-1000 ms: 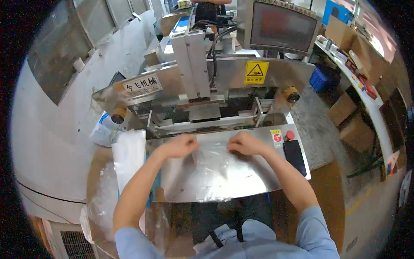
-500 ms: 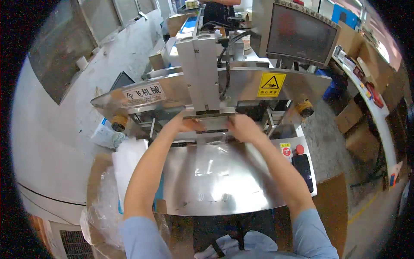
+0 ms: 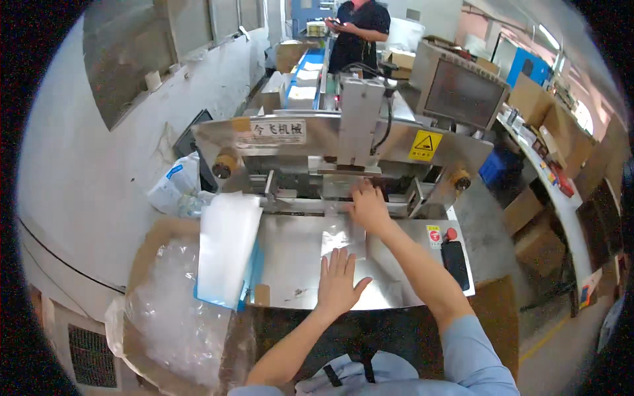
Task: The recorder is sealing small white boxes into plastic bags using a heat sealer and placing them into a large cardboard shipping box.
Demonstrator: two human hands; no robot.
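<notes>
A transparent plastic bag (image 3: 335,243) lies lengthwise on the shiny metal worktable (image 3: 290,257), its far end reaching under the machine's grey upright head (image 3: 360,122). At its near end, my left hand (image 3: 339,284) is palm down with fingers stretched forward and thumb out to the side. My right hand (image 3: 368,208) is farther off, at the bag's far right side by the machine's slot. Its fingers are extended over the bag and grip nothing that I can see. What lies inside the slot is mostly hidden.
Left of the worktable stand a stack of white sheets (image 3: 228,241) and a carton holding crumpled transparent plastic (image 3: 165,310). A red button (image 3: 451,233) and a black phone (image 3: 454,265) are at the right. Beyond the machine, a person (image 3: 360,33) stands beside a blue conveyor (image 3: 310,69).
My left hand has come back from the slot to the near part of the worktable. The right hand stays near the slot, its fingers now spread. The bag shows more fully, and the view has shifted.
</notes>
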